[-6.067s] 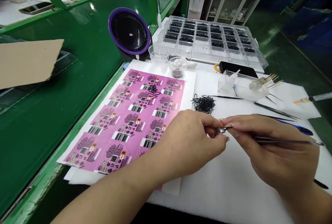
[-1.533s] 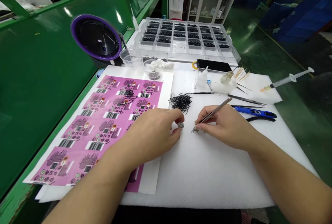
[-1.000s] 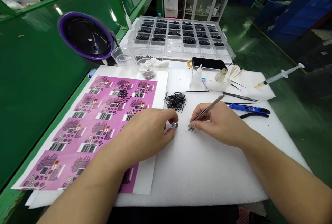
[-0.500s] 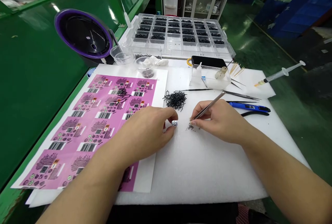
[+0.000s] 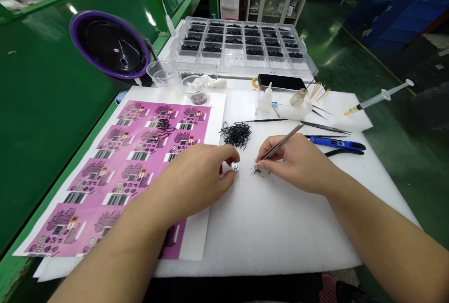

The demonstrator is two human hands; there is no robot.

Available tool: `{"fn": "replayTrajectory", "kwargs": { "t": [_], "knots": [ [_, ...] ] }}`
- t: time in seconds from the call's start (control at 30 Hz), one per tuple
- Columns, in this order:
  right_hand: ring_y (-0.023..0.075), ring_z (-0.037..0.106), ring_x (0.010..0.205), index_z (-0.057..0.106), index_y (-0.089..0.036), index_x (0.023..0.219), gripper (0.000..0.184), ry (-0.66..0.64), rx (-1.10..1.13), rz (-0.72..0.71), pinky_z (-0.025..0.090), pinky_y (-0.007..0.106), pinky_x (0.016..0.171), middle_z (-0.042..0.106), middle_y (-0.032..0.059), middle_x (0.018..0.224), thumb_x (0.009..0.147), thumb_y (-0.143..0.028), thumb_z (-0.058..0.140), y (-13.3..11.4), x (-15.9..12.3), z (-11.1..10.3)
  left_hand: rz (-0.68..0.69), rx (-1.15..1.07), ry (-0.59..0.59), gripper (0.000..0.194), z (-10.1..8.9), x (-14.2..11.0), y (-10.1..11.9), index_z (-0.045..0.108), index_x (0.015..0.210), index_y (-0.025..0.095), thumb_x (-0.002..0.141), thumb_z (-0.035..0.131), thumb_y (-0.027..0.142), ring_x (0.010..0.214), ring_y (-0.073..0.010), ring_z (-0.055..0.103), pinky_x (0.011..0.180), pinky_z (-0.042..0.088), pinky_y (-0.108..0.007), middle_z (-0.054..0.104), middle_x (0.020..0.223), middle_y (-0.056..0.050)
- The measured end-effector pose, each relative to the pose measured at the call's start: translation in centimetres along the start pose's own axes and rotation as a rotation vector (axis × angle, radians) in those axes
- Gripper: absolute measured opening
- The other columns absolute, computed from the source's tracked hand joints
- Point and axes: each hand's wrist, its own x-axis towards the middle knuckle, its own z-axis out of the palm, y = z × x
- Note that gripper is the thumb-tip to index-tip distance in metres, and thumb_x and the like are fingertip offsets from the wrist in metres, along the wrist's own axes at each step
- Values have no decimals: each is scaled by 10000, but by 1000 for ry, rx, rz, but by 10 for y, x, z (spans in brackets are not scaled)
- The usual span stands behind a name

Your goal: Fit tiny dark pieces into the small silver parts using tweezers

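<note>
My left hand is closed, pinching a small shiny silver metal piece between thumb and fingers above the white foam mat. In a pen-like grip, my right hand holds a pair of metal tweezers. The tweezers' tip points down at a scatter of tiny dark bits on the mat. Just beyond both hands lies a heap of bent black wire pieces. Under my left forearm is a pink printed sheet with a few more black wire pieces on it.
A clear compartment box of black parts stands at the back. Behind my right hand are a phone, a clear holder, a syringe, more tweezers and a blue tool. Clear cups and a black-purple lamp-like disc stand left.
The view has shifted very slightly. The silver piece has turned a little in my left hand's fingers; my right hand stays at the tiny bits with the tweezers.
</note>
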Motion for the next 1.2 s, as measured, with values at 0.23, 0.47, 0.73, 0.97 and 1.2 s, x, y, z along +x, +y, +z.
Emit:
{"fn": "replayTrajectory", "kwargs": {
  "t": [0.23,0.47,0.73,0.97,1.2],
  "knots": [
    [150,702,781,684,-250,824,30,26,-22,-32,560,282,709,742,-43,802,818,-256,655,2,0,1,-5,-26,-24,209,-2,1,0,658,996,292,842,518,312,736,-201,622,633,424,-323,692,799,18],
    [135,697,775,683,-263,820,33,24,-25,-30,566,279,714,737,-65,794,812,-246,656,2,1,3,-8,-20,-17,197,0,1,-1,655,992,307,840,531,330,727,-199,618,628,420,-322,690,787,30],
    [125,697,762,677,-266,811,21,30,-33,-27,556,272,686,736,-79,777,816,-258,658,3,1,5,-20,-23,-23,211,0,3,-1,663,989,305,828,528,327,717,-199,625,608,415,-314,693,782,30],
    [134,699,766,672,-266,816,14,24,-35,-26,546,276,671,742,-76,777,819,-266,658,5,2,5,-28,-19,-27,226,0,2,-1,665,996,314,826,519,342,714,-199,619,612,416,-319,695,781,32],
    [131,700,764,677,-264,815,22,27,-38,-23,545,273,672,742,-74,782,821,-268,656,3,2,4,-27,-26,-24,214,0,2,-1,664,991,320,828,527,341,713,-193,620,604,417,-313,694,779,40]
  ]
}}
